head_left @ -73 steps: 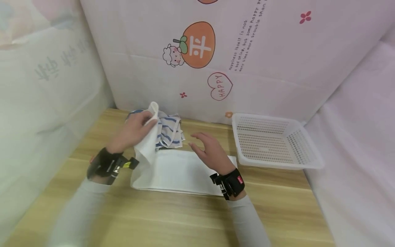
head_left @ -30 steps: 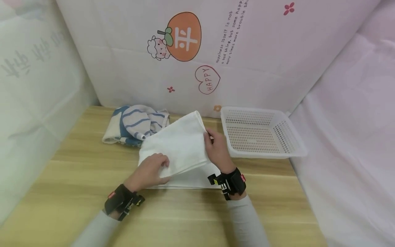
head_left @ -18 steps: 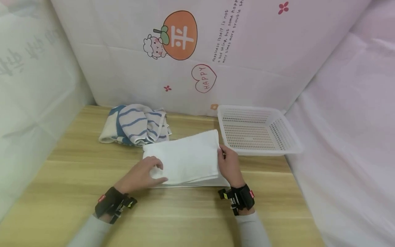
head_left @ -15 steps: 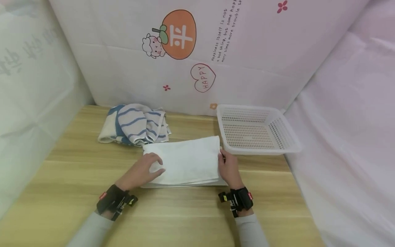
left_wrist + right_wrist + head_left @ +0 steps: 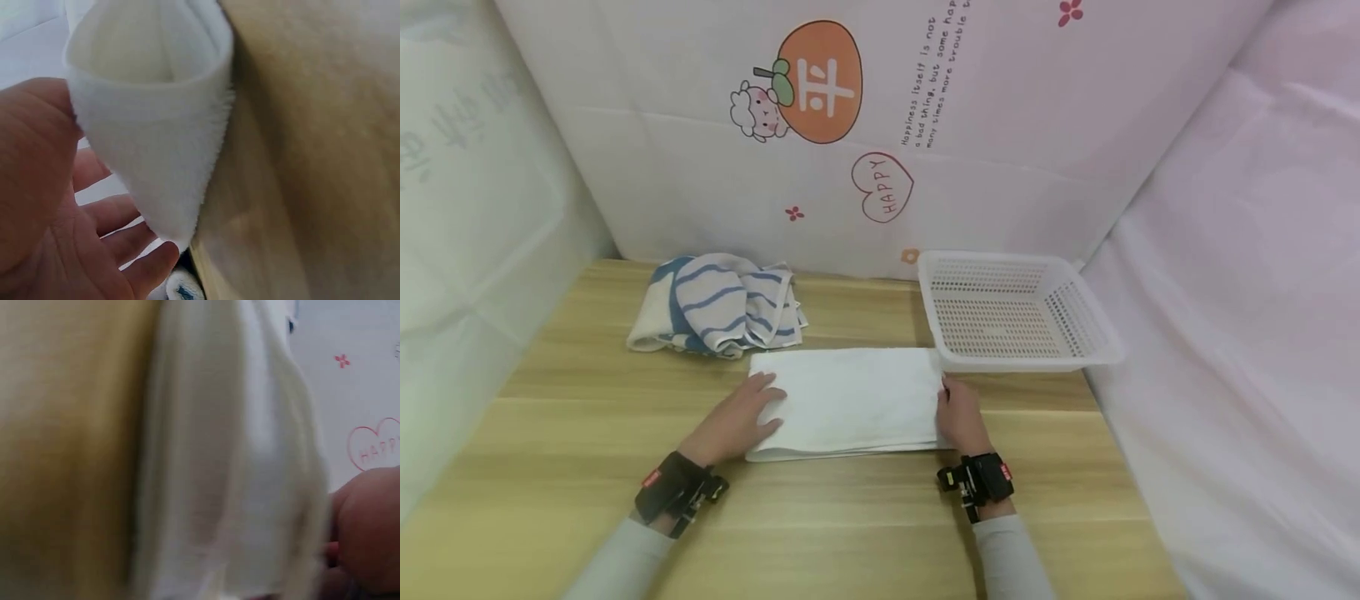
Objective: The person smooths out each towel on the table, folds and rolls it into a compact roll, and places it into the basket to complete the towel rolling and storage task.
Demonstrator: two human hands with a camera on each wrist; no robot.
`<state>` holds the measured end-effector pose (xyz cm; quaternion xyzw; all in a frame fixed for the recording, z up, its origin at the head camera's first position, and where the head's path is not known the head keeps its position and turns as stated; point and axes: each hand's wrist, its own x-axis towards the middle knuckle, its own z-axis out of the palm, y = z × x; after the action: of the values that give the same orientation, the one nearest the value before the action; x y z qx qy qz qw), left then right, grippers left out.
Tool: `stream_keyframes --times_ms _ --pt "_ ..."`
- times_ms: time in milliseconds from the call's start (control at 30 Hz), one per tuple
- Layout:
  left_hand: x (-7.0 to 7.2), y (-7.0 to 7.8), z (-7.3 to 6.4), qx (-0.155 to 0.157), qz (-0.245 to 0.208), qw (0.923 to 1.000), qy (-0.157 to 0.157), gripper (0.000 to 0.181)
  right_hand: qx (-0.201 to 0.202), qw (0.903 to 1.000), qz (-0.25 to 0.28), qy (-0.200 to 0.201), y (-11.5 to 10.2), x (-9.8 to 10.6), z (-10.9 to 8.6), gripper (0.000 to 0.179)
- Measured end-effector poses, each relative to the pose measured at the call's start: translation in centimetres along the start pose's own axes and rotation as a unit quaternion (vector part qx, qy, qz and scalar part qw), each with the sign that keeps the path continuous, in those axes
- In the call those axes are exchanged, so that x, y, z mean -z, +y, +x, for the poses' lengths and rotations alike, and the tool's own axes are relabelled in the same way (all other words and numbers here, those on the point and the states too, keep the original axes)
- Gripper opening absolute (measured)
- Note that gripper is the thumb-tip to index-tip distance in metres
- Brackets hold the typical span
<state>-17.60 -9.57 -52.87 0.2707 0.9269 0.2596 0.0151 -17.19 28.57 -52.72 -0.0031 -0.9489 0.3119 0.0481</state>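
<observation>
In the head view a white towel (image 5: 850, 396), folded into a flat rectangle, lies on the wooden table. The left hand (image 5: 736, 421) rests on its left end, fingers spread. The left wrist view shows that hand's relaxed fingers (image 5: 112, 215) beside the towel's looped fold (image 5: 153, 134). At the opposite end, the right hand (image 5: 961, 415) pinches the towel's right edge with curled fingers. Blurred towel layers (image 5: 231, 456) fill the middle of the right wrist view, and most of the right hand's fingers are hidden there.
A crumpled blue-and-white striped towel (image 5: 718, 300) lies at the back left. At the back right stands a white perforated plastic basket (image 5: 1022, 362), close to the white towel's far right corner. White printed sheets (image 5: 1000, 167) hang round the wooden table (image 5: 850, 533).
The left hand earlier lifted the white towel's left part. That part was folded over to the right, where the right hand took its edge and lowered it flat. The left hand's fingers have spread.
</observation>
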Motion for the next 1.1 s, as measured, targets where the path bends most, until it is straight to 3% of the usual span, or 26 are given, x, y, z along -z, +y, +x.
stream_keyframes --times_ms 233,433,567,667,767,933,1100 --pt "0.5 -0.5 0.4 -0.018 0.025 0.9992 0.024 0.033 -0.015 0.9998 -0.008 -0.010 0.1 0.1 -0.1 0.028" --pt "0.9 -0.6 1.2 -0.010 0.046 0.9986 0.026 0.024 -0.019 0.9993 -0.030 0.006 0.0 0.0 0.2 0.025" --pt "0.9 -0.4 2.1 -0.036 0.057 0.9964 0.051 0.021 0.001 0.9976 -0.065 0.022 -0.3 0.2 -0.4 0.033" --pt "0.6 -0.6 3.2 -0.057 0.057 0.9949 0.060 0.026 0.031 0.9963 -0.069 0.040 -1.7 0.5 -1.7 0.041" --pt "0.2 -0.8 3.9 -0.054 0.059 0.9963 0.032 0.037 0.063 0.9946 -0.079 0.024 -3.8 0.0 -3.0 0.038" --pt "0.2 -1.1 3.2 -0.001 0.072 0.9971 -0.025 0.048 0.114 0.9820 -0.139 -0.056 -5.8 -2.4 -3.3 0.022" --pt "1.1 -1.4 1.4 0.017 0.079 0.9965 -0.021 0.046 0.137 0.9754 -0.152 -0.081 -6.2 -3.7 -1.5 0.022"
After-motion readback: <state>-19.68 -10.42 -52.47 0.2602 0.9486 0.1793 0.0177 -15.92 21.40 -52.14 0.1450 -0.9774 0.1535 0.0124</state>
